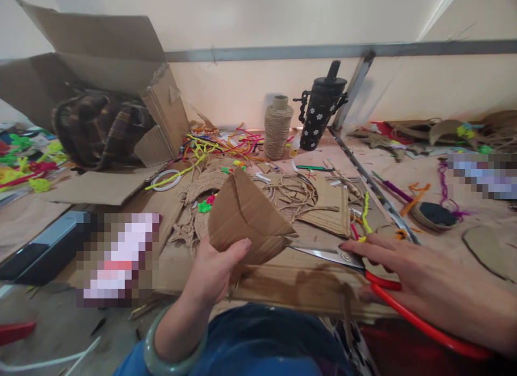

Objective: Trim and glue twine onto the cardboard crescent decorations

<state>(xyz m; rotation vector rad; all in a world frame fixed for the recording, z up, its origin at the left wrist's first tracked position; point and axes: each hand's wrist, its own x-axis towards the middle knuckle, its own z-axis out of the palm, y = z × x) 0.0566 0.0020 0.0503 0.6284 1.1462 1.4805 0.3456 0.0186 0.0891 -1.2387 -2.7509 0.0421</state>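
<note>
Pinched between the thumb and fingers of my left hand (218,265) is a piece of brown cardboard (246,220), roughly fan-shaped with a crease across it. My right hand (416,268) grips red-handled scissors (343,256). Their blade tips meet the cardboard's right corner, where a slit shows. Behind the cardboard lie a twine-wrapped arch (205,185), a twine-wrapped star (186,230) and loose loops of twine (294,195). A flat corrugated piece (329,211) rests near the scissors.
An open cardboard box (161,112) holding dark plaid cloth stands at the back left. Further back are a twine spool (278,128), a black flowered tumbler (322,115) and colourful pipe cleaners (226,141). A dark case (48,246) lies at left. A metal strip (367,179) crosses the table at right.
</note>
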